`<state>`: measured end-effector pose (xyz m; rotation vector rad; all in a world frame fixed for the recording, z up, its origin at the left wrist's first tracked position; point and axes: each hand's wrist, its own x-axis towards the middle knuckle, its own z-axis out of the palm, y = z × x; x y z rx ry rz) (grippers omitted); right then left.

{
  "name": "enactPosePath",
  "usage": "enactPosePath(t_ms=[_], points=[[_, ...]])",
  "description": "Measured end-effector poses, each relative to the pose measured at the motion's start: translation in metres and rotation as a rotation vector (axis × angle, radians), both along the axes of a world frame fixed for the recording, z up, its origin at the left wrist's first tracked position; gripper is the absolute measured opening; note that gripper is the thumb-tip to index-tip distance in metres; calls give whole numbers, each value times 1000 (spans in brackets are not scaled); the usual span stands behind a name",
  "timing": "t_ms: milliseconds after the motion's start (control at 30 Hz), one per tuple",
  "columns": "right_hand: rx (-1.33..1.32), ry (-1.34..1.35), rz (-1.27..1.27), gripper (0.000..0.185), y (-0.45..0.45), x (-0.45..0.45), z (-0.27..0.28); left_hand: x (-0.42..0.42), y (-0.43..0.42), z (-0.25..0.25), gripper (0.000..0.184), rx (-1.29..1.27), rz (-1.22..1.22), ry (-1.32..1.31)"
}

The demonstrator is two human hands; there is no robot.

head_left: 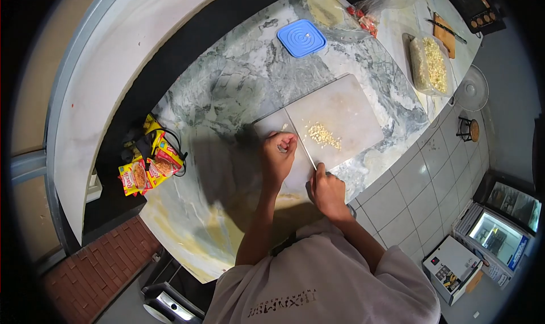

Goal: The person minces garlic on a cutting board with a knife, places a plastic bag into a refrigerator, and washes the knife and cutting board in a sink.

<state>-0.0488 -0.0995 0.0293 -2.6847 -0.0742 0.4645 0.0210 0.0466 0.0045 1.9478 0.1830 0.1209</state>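
A white cutting board (pixel 355 108) lies on the marble counter, with a heap of small pale chopped pieces (pixel 323 135) on it. My right hand (pixel 328 190) is closed round the handle of a knife (pixel 301 138), whose blade lies across the board, left of the heap. My left hand (pixel 279 156) is over the board's left part, beside the blade, its fingers curled together; what they hold, if anything, is hidden. A small pale piece (pixel 285 126) sits just above my left fingertips.
A blue lid (pixel 302 38) lies beyond the board. At the upper right are a tub of pale pieces (pixel 430 65), a small wooden board (pixel 444 35) and a plastic bag (pixel 392 0) near red items. Yellow and red packets (pixel 150 170) lie at the left edge.
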Motion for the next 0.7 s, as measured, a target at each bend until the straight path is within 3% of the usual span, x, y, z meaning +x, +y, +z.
enactPosePath(t_ms=[700], points=[[27,26,5,22,-2,7,1,-3,2,6,6,34,-45,-54]])
